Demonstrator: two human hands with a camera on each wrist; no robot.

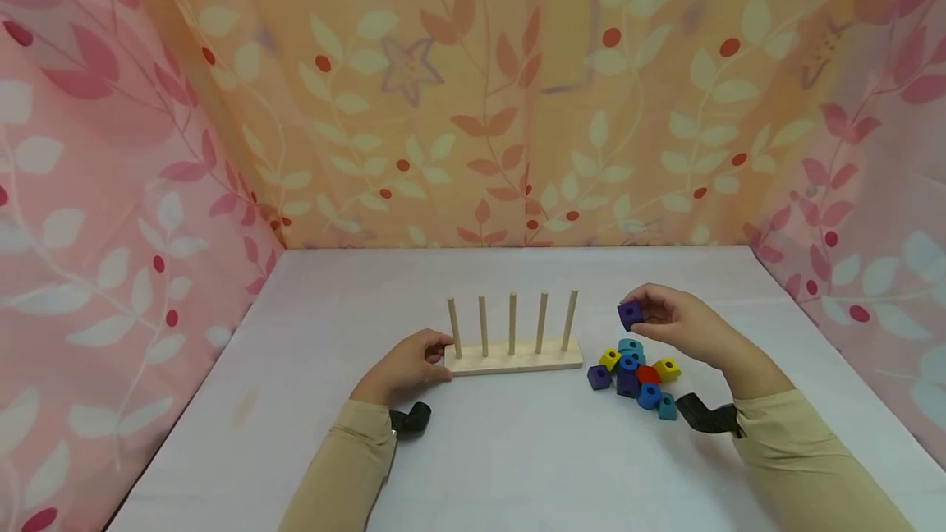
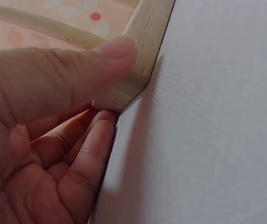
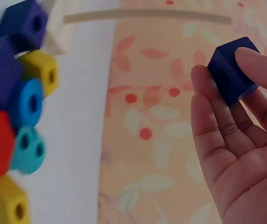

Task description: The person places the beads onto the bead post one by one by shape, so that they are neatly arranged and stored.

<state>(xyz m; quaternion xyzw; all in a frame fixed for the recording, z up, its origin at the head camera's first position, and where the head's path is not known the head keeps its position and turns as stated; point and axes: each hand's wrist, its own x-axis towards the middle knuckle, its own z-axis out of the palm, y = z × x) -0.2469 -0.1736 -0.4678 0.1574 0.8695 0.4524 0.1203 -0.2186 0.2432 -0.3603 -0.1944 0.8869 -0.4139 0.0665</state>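
A pale wooden peg board [image 1: 513, 358] with several upright pegs stands on the white table. My left hand [image 1: 409, 364] grips its left end, thumb at the front and fingers behind; the left wrist view shows the thumb over the board's corner [image 2: 119, 95]. My right hand [image 1: 683, 325] holds a dark purple bead [image 1: 631, 315] above a pile of beads, right of the pegs. In the right wrist view, thumb and fingers pinch this purple bead [image 3: 231, 70], and a hole shows in one face. All the pegs are bare.
Below the right hand lie several loose beads: yellow [image 1: 668, 369], red [image 1: 648, 376], blue [image 1: 649, 396], teal [image 1: 667, 407] and purple [image 1: 599, 377]. Each wrist carries a black strap piece. Patterned cloth [image 1: 488, 105] hangs behind the table and at both sides.
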